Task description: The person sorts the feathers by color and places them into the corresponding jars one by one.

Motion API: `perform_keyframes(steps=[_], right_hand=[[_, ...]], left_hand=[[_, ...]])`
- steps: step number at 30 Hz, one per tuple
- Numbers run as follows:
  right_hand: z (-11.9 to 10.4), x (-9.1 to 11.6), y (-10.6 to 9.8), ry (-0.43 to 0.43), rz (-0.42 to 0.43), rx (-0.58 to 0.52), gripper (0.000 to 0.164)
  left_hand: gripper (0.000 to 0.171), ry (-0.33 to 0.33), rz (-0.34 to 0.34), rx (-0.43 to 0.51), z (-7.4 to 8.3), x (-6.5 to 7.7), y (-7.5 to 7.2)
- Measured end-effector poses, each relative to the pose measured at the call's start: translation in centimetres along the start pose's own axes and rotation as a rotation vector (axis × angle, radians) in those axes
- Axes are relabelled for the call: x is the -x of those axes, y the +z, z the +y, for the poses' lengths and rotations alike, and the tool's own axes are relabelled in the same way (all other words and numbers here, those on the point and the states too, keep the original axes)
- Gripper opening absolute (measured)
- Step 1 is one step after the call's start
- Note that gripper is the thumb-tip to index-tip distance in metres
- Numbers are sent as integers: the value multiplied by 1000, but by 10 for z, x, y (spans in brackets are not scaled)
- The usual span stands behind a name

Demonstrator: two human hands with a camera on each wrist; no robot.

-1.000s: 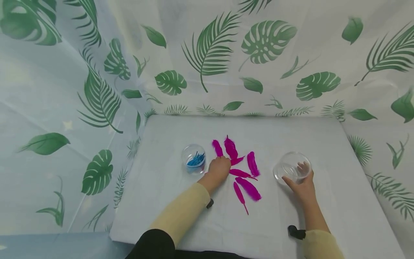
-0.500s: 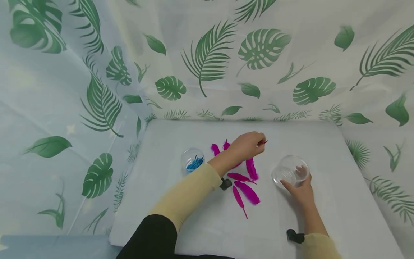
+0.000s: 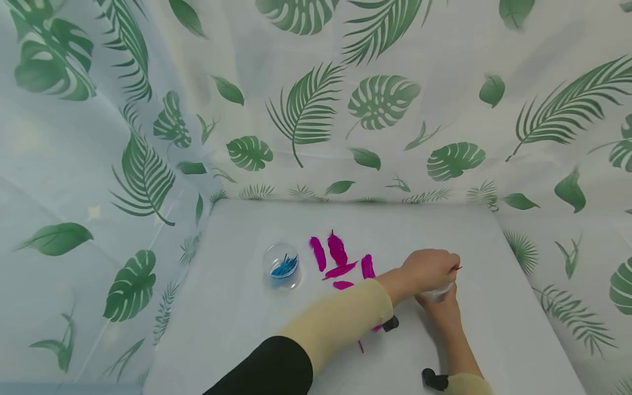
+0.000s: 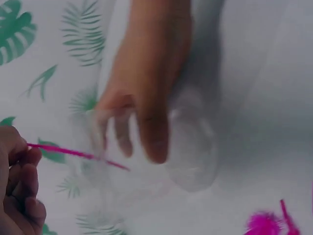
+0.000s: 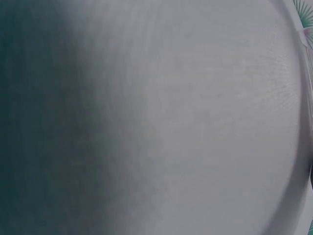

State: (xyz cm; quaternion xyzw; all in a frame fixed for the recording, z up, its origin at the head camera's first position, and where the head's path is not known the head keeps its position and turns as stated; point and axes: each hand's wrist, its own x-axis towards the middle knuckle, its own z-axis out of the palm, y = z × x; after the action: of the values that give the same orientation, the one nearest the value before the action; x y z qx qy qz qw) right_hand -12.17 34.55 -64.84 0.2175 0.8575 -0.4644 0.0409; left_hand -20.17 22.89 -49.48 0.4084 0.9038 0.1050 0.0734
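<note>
Cup (image 4: 193,156) held in my right grip (image 3: 444,315); at its mouth my left grip (image 3: 432,269), just swung from the feathers (image 3: 337,249) left of the cup, pinches a pink stem (image 4: 78,153): work has shifted here, I judge. Past the feathers, blue sticks (image 3: 285,267).

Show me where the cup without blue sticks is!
In the left wrist view, the cup is central, in the right hand; in the head view it's right of the feathers, partly behind the left hand.

Held cup (image 4: 193,156) of smooth, glossy clear plastic, other cup (image 3: 270,259) likewise, fluffy matt feathers (image 3: 338,249), smooth matt worktop (image 3: 232,334), softly creased cloth backdrop (image 3: 276,104), matt cloth sleeve (image 3: 336,318)
</note>
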Motion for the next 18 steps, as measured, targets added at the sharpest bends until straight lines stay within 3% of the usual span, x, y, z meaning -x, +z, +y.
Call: perform_keyframes(steps=[4,9,13,18], right_hand=[[1,3,3,-14,-3,6,121],[4,2,6,-58,35,-6,118],[6,-1,9,-112,96,-36,116],[6,-4,14,-177,147,-105,108]], left_hand=[[20,-40,-28,-104,2,4,22],[21,-47,-35,-106,-10,11,31],[24,-15,17,-86,-32,16,25],[27,-65,142,4,-79,24,18]])
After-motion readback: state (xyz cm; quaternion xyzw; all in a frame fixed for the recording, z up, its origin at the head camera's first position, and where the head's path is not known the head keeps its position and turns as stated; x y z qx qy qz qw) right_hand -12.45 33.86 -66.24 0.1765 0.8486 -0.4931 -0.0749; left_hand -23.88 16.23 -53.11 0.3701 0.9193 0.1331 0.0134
